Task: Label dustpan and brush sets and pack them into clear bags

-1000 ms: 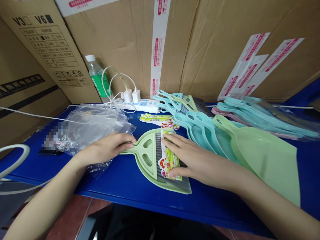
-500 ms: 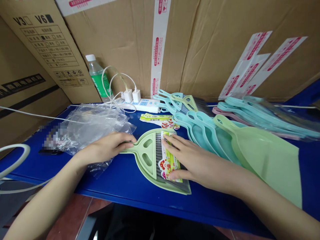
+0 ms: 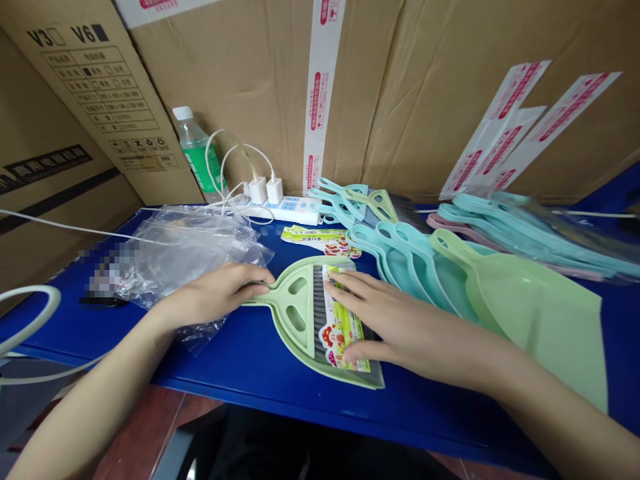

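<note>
"What carries everything?"

"A blue bench point(image 3: 240, 377)."

"What's on it?"

"Clear plastic bags point(image 3: 200, 247) at the left, a bottle point(image 3: 201, 163) and power strip point(image 3: 300, 212) at the back, printed cards point(image 3: 314, 238) mid-bench, small brushes point(image 3: 369, 201), and overlapping dustpans point(image 3: 545, 307) towards the right."

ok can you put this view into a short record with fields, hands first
left hand: holds the handle end of the green brush
right hand: rests on the printed card
card lies: across the gray bristles
brush lies: on a green dustpan
left side: transparent plastic bags
right side: overlapping dustpans
</note>
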`<state>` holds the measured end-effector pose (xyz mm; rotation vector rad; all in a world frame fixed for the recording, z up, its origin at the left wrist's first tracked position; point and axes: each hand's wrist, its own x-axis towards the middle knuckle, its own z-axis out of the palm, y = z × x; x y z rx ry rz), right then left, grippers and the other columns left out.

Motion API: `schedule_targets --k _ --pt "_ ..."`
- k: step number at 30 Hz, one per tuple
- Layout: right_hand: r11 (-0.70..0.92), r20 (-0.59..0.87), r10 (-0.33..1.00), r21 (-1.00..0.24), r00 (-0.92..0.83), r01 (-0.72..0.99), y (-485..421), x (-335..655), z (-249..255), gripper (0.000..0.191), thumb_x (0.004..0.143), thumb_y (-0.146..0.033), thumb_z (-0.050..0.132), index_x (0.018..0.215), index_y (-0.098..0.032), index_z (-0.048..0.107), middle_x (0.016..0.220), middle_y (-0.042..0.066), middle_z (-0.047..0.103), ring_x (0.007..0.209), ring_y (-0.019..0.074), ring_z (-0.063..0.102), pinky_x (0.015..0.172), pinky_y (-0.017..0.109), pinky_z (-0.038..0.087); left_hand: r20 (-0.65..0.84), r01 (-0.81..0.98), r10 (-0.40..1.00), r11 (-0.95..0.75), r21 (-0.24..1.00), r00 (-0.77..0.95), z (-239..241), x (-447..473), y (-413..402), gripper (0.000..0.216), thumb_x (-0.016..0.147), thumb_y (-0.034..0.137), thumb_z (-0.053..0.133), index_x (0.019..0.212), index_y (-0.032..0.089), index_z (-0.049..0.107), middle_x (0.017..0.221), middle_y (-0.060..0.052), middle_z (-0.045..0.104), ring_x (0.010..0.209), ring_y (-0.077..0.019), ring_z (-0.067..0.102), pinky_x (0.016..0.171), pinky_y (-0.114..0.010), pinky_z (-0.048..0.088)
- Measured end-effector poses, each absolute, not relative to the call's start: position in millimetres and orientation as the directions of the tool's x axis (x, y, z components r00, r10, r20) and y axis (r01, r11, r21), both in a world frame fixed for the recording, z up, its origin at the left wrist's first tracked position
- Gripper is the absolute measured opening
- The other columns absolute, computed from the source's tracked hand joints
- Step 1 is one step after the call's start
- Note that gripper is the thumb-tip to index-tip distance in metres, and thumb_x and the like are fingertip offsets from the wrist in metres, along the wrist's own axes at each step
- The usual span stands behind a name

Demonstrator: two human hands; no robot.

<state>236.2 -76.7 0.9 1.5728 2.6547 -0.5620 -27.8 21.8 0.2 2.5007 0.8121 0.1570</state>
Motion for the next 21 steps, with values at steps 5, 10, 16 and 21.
schedule_targets --k 5,10,16,21 --pt "0.444 -0.155 0.859 -0.25 -0.489 0.86 -76.2 232.8 -2.6 0.088 0.082 -0.053 0.069 0.15 -0.006 0.037 0.157 0.022 0.032 0.145 0.038 0.027 0.111 0.052 0.038 -0.047 0.526 0.584 -0.689 0.498 0.81 1.1 -27.9 21.2 0.026 0.097 0.035 0.042 0.097 0.021 0.064 0.095 -0.001 0.073 0.083 -0.0163 0.066 0.077 -0.027 0.049" --pt "0.479 -0.122 0.851 -0.22 -0.511 0.85 -76.4 233.3 -3.6 0.088 0.083 -0.057 0.066 0.15 -0.008 0.037 0.156 0.022 0.034 0.144 0.0379 0.029 0.11 0.053 0.04 -0.024 0.53 0.594 -0.699 0.479 0.804 0.4 -28.8 20.9 0.029 0.097 0.039 0.041 0.098 0.022 0.065 0.101 -0.002 0.073 0.09 -0.0184 0.067 0.081 -0.028 0.05" --pt "0.488 -0.057 0.856 -0.239 -0.514 0.84 -76.9 237.7 -0.4 0.074 0.09 -0.055 0.056 0.148 -0.01 0.043 0.154 0.019 0.04 0.143 0.0345 0.034 0.11 0.051 0.04 -0.024 0.546 0.603 -0.703 0.456 0.797 -0.6 -29.5 21.2 0.029 0.097 0.039 0.042 0.101 0.023 0.066 0.103 -0.003 0.073 0.092 -0.019 0.067 0.083 -0.03 0.051" --pt "0.513 0.035 0.856 -0.175 -0.515 0.84 -74.4 240.9 -6.9 0.061 0.095 -0.046 0.05 0.144 -0.009 0.049 0.152 0.019 0.043 0.141 0.0346 0.037 0.109 0.053 0.041 -0.039 0.542 0.595 -0.7 0.465 0.803 2.1 -27.8 21.0 0.027 0.097 0.035 0.043 0.099 0.022 0.066 0.1 -0.002 0.074 0.087 -0.0168 0.067 0.081 -0.027 0.05"
